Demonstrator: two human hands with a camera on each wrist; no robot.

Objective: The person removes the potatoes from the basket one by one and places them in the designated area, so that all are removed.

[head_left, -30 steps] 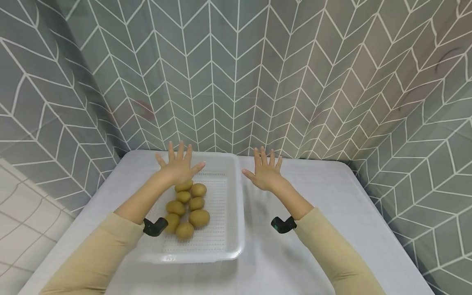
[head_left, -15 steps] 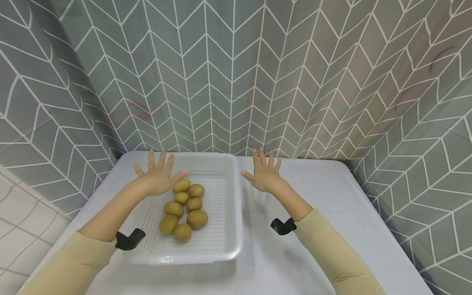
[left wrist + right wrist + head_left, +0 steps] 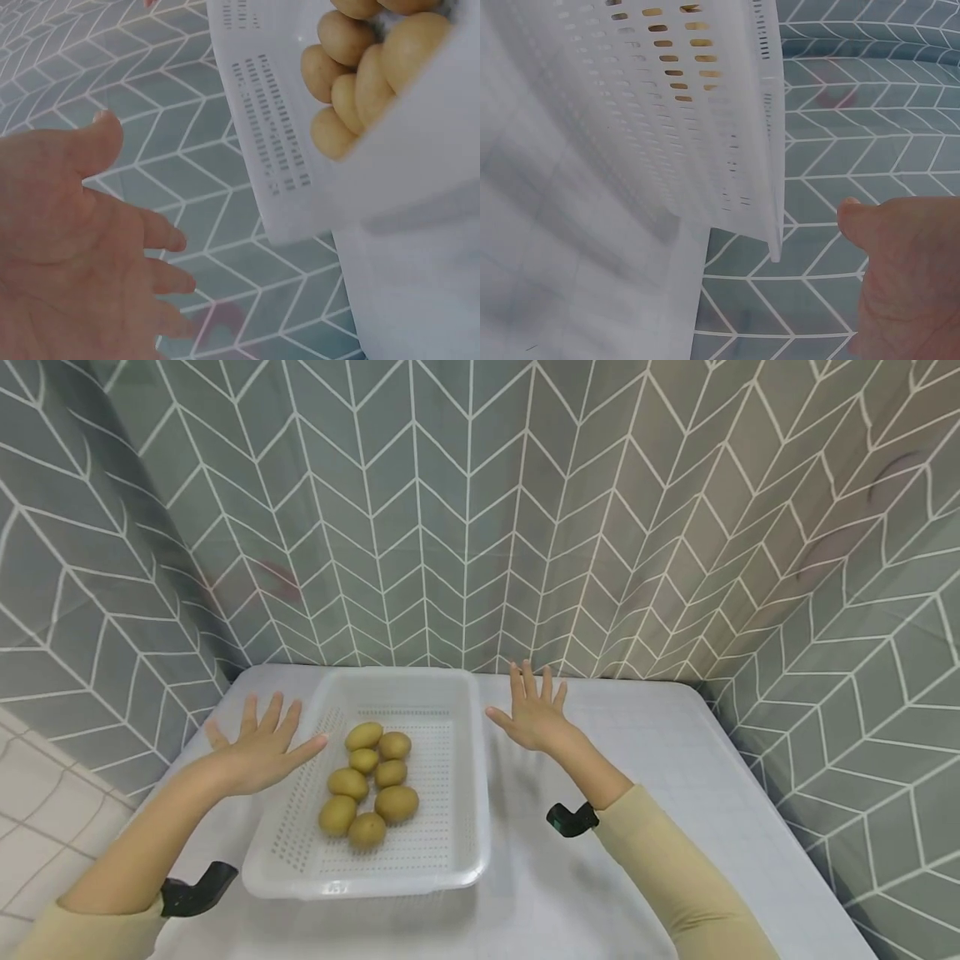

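A white perforated plastic basket [image 3: 483,777] holds several potatoes [image 3: 397,804], grouped toward its left and middle. To the left of the basket, my left hand [image 3: 258,756] hovers with spread fingers and holds nothing. In the left wrist view that hand [image 3: 75,247] is apart from the basket [image 3: 262,135], whose potatoes [image 3: 345,37] show beyond the rim. Just right of the basket, my right hand [image 3: 536,718] is also spread, with nothing in it. The right wrist view has part of this hand [image 3: 915,270] beside the basket's outer wall [image 3: 727,150].
The basket stands on a white-covered table [image 3: 615,760]. Grey curtains [image 3: 480,527] with white chevron lines rise behind the table and on both sides. A black wrist camera [image 3: 198,892] sits on the left forearm, another camera [image 3: 572,819] on the right.
My left hand has moved left, from over the basket to outside its left side, uncovering the potatoes. My right hand has stayed nearly in place, fingers spread. The head view has shifted slightly.
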